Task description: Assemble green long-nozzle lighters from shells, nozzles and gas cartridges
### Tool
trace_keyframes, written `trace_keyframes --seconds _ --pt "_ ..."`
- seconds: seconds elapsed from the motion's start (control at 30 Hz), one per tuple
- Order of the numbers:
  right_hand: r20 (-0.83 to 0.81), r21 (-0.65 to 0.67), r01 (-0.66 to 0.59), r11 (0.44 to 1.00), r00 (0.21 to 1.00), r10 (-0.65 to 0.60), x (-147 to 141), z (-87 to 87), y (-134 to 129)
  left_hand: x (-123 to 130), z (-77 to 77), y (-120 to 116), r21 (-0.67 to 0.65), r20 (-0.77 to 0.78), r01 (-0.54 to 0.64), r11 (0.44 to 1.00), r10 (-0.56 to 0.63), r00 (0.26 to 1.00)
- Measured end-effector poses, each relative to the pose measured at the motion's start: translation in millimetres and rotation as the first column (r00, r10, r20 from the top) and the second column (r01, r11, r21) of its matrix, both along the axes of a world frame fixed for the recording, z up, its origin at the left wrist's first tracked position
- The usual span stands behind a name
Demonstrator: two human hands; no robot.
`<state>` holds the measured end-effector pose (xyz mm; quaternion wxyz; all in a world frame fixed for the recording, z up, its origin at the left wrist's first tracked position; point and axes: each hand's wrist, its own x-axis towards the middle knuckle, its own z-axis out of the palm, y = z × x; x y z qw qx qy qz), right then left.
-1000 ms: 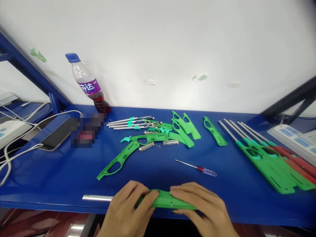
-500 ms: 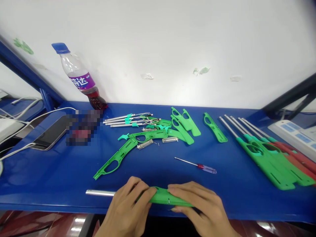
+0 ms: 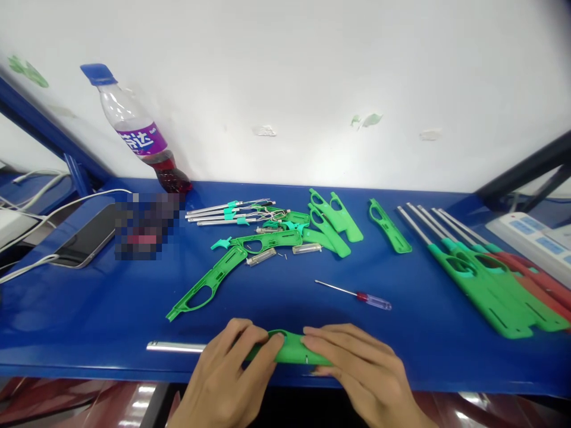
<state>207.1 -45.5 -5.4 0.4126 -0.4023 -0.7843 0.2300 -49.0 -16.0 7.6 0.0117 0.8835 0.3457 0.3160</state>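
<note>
A green long-necked lighter point(image 3: 289, 349) lies sideways at the table's front edge, its metal tube pointing left. My left hand point(image 3: 232, 368) grips it near the trigger opening, and my right hand point(image 3: 361, 365) is closed over the butt of the handle. Fingers cover much of the green body. Beyond the hands lies a screwdriver point(image 3: 354, 294) with a clear and red handle. Green handle halves point(image 3: 209, 285) lie open side up farther left, near clear fuel tanks point(image 3: 262, 257) and small screws. Several metal tubes with wires point(image 3: 218, 211) are grouped behind them.
Whole green and red lighters point(image 3: 486, 291) are stacked at the right, beside a white power strip point(image 3: 530, 238). More green shells point(image 3: 336, 220) lie toward the wall. At the left are a phone point(image 3: 87, 238) with cables, a blurred patch and a leaning drink bottle point(image 3: 138, 134).
The lighter has shifted slightly left in my hands, and a bit more of its trigger opening shows. Both hands keep their hold. The whole view has moved a little.
</note>
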Motion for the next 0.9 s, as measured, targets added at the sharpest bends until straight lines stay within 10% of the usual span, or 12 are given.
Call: trace_keyframes --seconds 0.33,0.53,0.9 --pt "0.040 -0.016 0.202 0.979 0.979 -0.201 -3.5 8.3 3.8 1.6 -4.2 4.4 0.003 0.016 -0.039 0.999 0.039 0.999" --pt "0.089 0.098 0.509 0.855 0.851 -0.517 30.3 6.5 7.5 -7.7 -12.1 4.6 -0.041 0.011 -0.060 0.997 0.061 0.998" --pt "0.267 0.141 0.538 0.831 0.787 -0.556 64.7 -18.1 17.1 -4.8 -8.2 3.9 -0.097 -0.001 -0.055 0.994 0.055 0.998"
